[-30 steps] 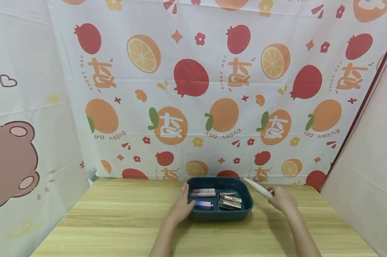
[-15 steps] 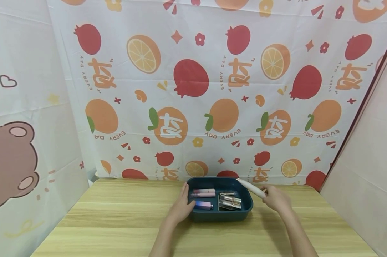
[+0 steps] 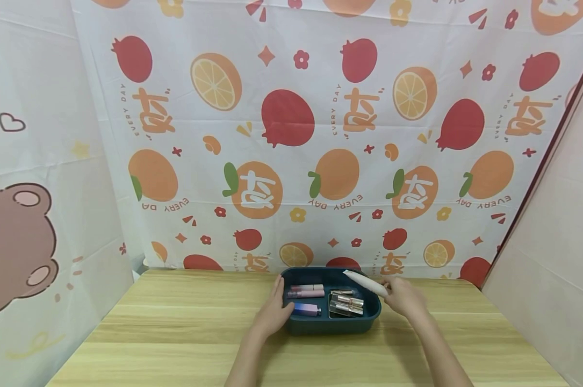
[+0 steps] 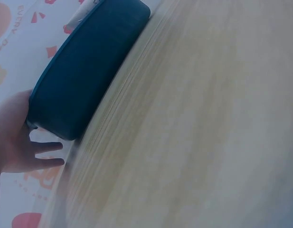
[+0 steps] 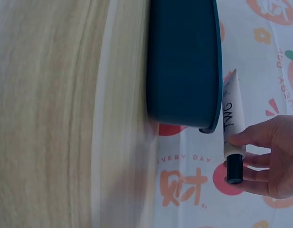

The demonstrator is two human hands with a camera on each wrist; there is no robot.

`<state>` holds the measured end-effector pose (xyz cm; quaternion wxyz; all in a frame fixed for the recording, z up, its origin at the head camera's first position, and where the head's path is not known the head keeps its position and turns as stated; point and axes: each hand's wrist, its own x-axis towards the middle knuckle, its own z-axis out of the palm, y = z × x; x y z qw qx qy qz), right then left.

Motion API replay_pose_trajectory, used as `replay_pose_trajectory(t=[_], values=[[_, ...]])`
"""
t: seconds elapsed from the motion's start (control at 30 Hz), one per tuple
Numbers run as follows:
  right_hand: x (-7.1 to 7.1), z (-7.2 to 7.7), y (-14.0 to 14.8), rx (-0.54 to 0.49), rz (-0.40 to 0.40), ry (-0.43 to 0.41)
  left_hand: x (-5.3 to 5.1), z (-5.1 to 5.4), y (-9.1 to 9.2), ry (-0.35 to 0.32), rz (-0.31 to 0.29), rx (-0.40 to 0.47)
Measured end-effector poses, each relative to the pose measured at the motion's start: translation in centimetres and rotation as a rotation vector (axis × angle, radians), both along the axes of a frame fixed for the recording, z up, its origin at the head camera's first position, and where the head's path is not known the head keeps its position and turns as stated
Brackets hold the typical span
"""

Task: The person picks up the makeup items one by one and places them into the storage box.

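In the head view my left hand (image 3: 273,312) holds the left end of a dark blue plastic bin (image 3: 332,326), thumb over the rim. Two of its fingers stand straight and spread off the bin's end in the left wrist view. My right hand (image 3: 401,295) pinches a white squeeze tube (image 3: 367,283) near its black cap (image 5: 234,168); dark letters run along the tube. Its flat end reaches over the bin's back right rim. Inside the bin are pink lip gloss tubes (image 3: 307,293), a blue-to-pink tube (image 3: 307,309) and several shiny metallic lipsticks (image 3: 348,304).
A wood-grain table (image 3: 185,328) carries the bin near its back edge. Just behind hangs a fruit-print cloth (image 3: 286,118). Pale cloths (image 3: 547,269) close off both sides, the left one with a bear print (image 3: 18,250).
My right hand has moved left with the squeeze tube, bringing the tube's flat end from the right rim to over the bin. The left hand and the bin stay put.
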<state>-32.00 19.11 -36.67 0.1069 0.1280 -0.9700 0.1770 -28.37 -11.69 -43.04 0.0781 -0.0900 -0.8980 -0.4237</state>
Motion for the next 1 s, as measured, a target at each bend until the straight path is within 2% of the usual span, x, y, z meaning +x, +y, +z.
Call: replay_pose_trajectory(t=[0.37,0.63,1.0], values=[[-0.3,0.1,-1.8,0.060,0.047,0.062,-0.1,-0.1,0.0,-0.008,0.000,0.012],[-0.8,0.3,-2.9,0.067,0.029,0.036,-0.2,-0.1,0.0,-0.007,0.006,0.012],[-1.3,-0.5,-3.7,0.072,0.047,0.066,-0.2,0.0,0.0,-0.019,0.004,0.012]])
